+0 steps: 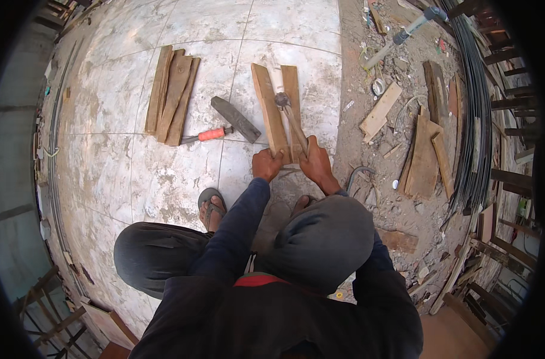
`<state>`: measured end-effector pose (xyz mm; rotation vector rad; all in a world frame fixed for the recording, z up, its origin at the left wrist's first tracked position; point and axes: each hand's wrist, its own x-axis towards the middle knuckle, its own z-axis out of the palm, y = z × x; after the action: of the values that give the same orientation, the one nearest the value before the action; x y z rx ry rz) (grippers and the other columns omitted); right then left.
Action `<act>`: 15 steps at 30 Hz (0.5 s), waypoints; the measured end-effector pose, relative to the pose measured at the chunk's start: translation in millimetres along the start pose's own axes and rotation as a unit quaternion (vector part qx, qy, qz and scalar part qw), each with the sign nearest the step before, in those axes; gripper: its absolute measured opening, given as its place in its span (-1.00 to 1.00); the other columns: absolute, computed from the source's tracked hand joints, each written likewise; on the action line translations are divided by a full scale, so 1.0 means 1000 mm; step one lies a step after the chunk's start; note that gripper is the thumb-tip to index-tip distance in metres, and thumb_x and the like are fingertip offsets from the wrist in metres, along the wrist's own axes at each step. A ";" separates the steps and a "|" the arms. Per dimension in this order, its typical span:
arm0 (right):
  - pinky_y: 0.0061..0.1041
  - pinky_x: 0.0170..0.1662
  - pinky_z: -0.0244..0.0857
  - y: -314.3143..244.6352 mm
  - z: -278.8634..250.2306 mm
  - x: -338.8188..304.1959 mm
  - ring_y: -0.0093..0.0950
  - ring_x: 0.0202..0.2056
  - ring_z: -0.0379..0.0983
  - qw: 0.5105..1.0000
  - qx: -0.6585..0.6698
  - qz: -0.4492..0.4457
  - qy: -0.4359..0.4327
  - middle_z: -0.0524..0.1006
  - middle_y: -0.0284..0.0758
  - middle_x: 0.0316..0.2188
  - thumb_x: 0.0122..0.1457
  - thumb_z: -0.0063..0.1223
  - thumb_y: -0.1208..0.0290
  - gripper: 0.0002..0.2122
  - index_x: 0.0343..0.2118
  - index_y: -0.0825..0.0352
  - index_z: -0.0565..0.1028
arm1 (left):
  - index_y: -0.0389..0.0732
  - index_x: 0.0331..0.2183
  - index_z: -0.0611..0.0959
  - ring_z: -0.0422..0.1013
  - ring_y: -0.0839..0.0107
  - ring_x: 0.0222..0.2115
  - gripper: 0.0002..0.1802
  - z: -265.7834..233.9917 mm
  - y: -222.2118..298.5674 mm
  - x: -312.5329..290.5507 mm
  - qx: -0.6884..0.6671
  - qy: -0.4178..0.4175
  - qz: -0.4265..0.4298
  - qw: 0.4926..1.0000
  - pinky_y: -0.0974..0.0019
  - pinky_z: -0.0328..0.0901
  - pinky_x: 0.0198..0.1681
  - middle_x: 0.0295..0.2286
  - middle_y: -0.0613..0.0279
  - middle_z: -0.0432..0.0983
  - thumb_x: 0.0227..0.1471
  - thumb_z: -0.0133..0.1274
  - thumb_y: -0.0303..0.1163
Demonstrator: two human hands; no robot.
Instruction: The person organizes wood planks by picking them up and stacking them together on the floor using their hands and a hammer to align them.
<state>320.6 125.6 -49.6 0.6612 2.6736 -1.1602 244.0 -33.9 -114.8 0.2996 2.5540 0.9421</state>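
Observation:
My left hand [266,166] is closed on the near end of a narrow wooden board [267,107]. A second board [290,81] lies to its right, and the two come close together at their near ends. My right hand [318,164] is wrapped round the wooden handle of a hammer [296,124]. The hammer's dark metal head is over the boards, partly covering the right one; I cannot tell whether it touches them. Left of the boards lie a dark, worn block [235,118] and a hand tool with an orange-red handle [211,134], perhaps a chisel.
Several wooden boards [175,99] lie side by side on the pale tiled floor [105,161] at the left. Right of the tiles is rubble ground with a grey pipe [398,39], scrap wood [421,157] and a bundle of thin dark rods [473,113]. My sandalled foot [212,209] is close by.

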 end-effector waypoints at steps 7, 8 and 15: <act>-0.05 -0.31 0.31 -0.031 -0.026 -0.012 0.10 -0.36 0.51 0.986 0.118 -0.023 0.114 0.51 0.11 -0.50 0.10 0.03 0.44 -0.74 -0.16 0.40 0.32 | -0.39 -0.45 0.66 0.54 -0.12 -0.37 -0.39 -0.009 -0.030 -0.010 0.054 -0.042 -0.037 0.997 -0.02 0.41 -0.23 -0.47 -0.24 0.58 0.03 0.08 0.09; -0.07 -0.31 0.31 -0.031 -0.029 -0.015 0.09 -0.36 0.51 0.982 0.139 -0.018 0.129 0.51 0.10 -0.51 0.11 0.03 0.44 -0.75 -0.18 0.39 0.33 | -0.38 -0.44 0.66 0.54 -0.11 -0.36 -0.39 -0.011 -0.031 -0.011 0.060 -0.043 -0.047 0.996 -0.02 0.40 -0.23 -0.45 -0.23 0.59 0.03 0.07 0.10; -0.52 -0.58 0.26 0.039 -0.021 -0.009 -0.56 -0.62 0.38 0.934 0.314 0.133 0.108 0.42 -0.31 -0.59 0.17 0.10 0.43 -0.84 -0.28 0.39 0.41 | -0.33 -0.30 0.60 0.53 0.11 -0.42 -0.55 -0.025 -0.031 -0.016 -0.082 -0.011 -0.062 0.995 0.14 0.39 -0.32 -0.45 -0.04 0.60 0.02 0.20 -0.08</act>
<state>347.3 161.4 -58.5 1.2608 2.2298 -1.9615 245.7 -76.7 -113.4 0.1013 2.4253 1.0865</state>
